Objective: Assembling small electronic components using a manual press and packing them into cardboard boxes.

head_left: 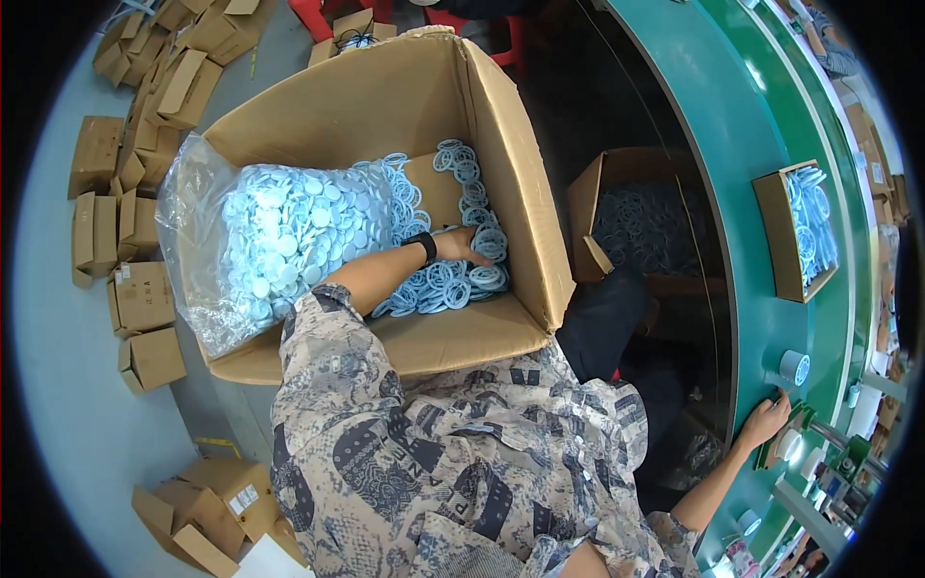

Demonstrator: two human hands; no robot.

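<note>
Lg. open cardboard box (pixel 385 96) sits to L of the green desk (pixel 756 318). Blue rings (pixel 448 287) lie loose & in overlapping rows in the box's R half, incl. a run along its far R side. In the L half: clear plastic bag (pixel 196 217) full of pale-blue discs (pixel 308 212), next to the rings; bag's L edge hangs over the box wall.

L hand (pixel 457 245), w/ black wristband (pixel 422 247), is down in the box near its R wall. Thumb & fingers part-open, curved at a ring stack (pixel 489 243) & touching it; can't tell if gripped. L forearm passes just nr side of the disc bag.

R hand (pixel 767 417) is out at R, at desk edge, fingers bent, tips just beside a short lt-blue cylinder (pixel 795 368) standing on the desk. Can't tell how far closed or if it has hold of anything.

Farther along desk: small carton (pixel 768 226) w/ lt-blue parts (pixel 811 217). Nearer, R of R hand: green machine (pixel 856 460), partly cut off by rim.

Btwn lg. box & desk, lower & in shadow: 2nd carton (pixel 584 204) of rings, too dark for detail. Far L, on floor: pile of cardboard cartons (pixel 143 294). Red stool (pixel 310 17) beyond the box's far side. Patterned shirt (pixel 501 433) fills near middle.
</note>
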